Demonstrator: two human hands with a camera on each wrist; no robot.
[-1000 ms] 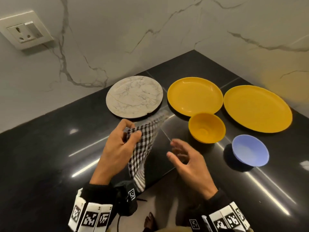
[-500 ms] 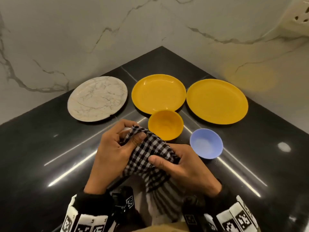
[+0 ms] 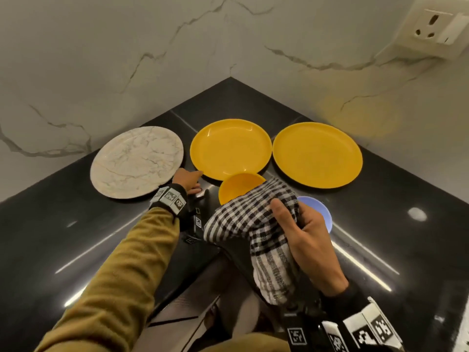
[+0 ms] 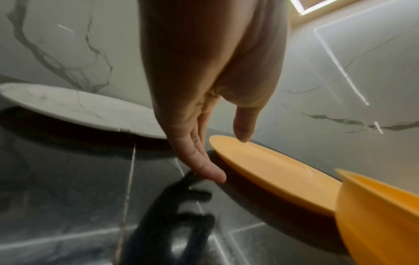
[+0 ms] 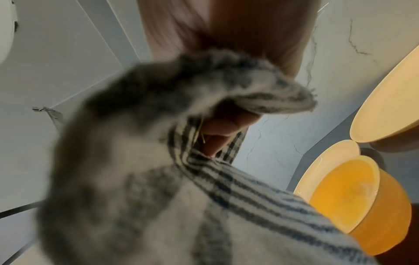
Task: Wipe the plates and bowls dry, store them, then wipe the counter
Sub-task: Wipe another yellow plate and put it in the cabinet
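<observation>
My right hand (image 3: 302,232) grips a bunched black-and-white checked cloth (image 3: 251,217) above the counter's front edge; the cloth (image 5: 158,170) fills the right wrist view. My left hand (image 3: 189,180) reaches with straight fingers (image 4: 213,172) to the near-left rim of the middle yellow plate (image 3: 231,148), thumb tip on the rim of that plate (image 4: 272,168). A marble-patterned plate (image 3: 137,161) lies to its left, a larger yellow plate (image 3: 317,154) to its right. A yellow bowl (image 3: 238,189) and a blue bowl (image 3: 319,212) sit in front, partly hidden by the cloth.
The dishes sit on a glossy black counter (image 3: 50,224) in a corner of white marble walls. A wall socket (image 3: 434,26) is at the upper right. The counter's front edge runs below my arms, with floor beyond.
My left hand has let go of the cloth and reached forward to the middle yellow plate's rim. My right hand now holds the cloth alone.
</observation>
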